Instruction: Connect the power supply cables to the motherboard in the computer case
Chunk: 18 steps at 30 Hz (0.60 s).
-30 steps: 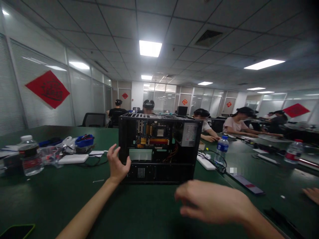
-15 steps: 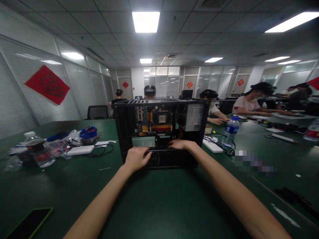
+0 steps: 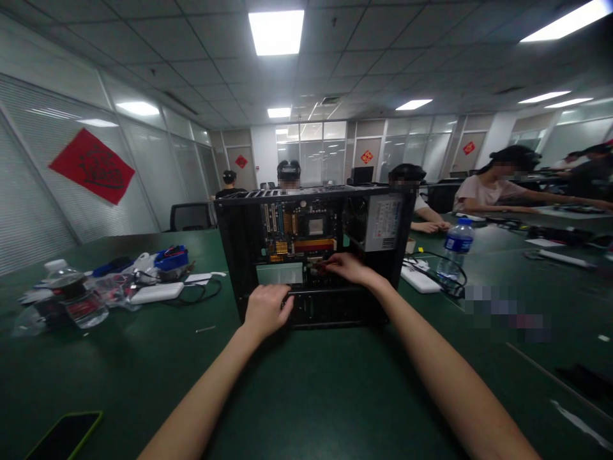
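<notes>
An open black computer case (image 3: 230, 255) stands on the green table (image 3: 306, 396) ahead of me, with its motherboard (image 3: 299, 233) and grey power supply (image 3: 383, 223) showing. My left hand (image 3: 266, 311) rests on the case's lower front edge, fingers curled over it. My right hand (image 3: 348, 267) reaches inside the case under the motherboard, its fingers pinched among red cables (image 3: 320, 265). What the fingers hold is too small to make out.
At the left lie a water bottle (image 3: 76, 300), a white box (image 3: 157, 292), a blue item (image 3: 170, 257) and cables. A phone (image 3: 62, 437) lies at the near left corner. Another bottle (image 3: 454, 252) stands right of the case. Several people sit at the far tables.
My right hand came from near the camera into the case, then rose from the lower bay to the cables. My left hand moved from the case's left side to its lower front edge.
</notes>
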{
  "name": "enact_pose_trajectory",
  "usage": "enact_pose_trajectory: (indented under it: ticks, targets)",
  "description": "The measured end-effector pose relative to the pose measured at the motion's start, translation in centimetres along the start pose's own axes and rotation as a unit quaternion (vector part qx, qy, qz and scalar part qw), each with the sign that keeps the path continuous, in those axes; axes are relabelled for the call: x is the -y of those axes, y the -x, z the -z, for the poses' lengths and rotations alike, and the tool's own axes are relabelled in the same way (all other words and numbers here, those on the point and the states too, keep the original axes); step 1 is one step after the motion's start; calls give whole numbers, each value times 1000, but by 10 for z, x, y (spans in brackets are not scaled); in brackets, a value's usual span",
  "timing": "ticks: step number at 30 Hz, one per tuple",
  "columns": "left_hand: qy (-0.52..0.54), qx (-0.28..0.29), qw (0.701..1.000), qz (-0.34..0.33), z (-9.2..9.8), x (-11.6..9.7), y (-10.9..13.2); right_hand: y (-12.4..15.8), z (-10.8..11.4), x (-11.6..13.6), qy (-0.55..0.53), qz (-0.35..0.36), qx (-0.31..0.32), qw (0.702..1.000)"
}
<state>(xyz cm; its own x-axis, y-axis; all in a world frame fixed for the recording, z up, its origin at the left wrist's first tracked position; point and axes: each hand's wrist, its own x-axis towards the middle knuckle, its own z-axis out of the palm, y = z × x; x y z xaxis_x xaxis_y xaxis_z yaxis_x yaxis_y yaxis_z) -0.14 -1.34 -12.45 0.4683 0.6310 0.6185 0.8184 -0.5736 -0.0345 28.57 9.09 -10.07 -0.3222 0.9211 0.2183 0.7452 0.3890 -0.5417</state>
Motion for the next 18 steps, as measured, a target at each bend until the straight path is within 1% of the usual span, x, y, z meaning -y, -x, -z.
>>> enact_pose_trajectory:
  ticks: [2,3,6,8,9,10,12,14,16,18]
  targets:
    - [6,1,1000,4,2,-2,1,4,3,7,-61,14,-55,996]
    - [13,3,1000,9,3,-3,1,6,4,10,-85,20,-70,994]
    - [60,21,997,37,10,-7,-2,12,5,19,-174,39,-76,981]
    - [125,24,989,80,14,-10,-9,15,4,22,-242,45,-75,966]
    - [175,17,979,105,16,-12,-15,16,4,24,-270,45,-76,959]
    - [235,5,963,132,17,-14,-23,17,4,25,-290,46,-79,953]
    - [370,-23,913,170,14,-18,-44,18,4,28,-306,51,-92,946]
    - [482,-29,859,174,6,-22,-70,19,6,31,-321,64,-103,939]
    - [556,10,815,163,-8,-26,-95,20,7,33,-342,80,-108,930]
    - [594,56,785,168,-23,-29,-115,19,8,33,-355,97,-107,924]
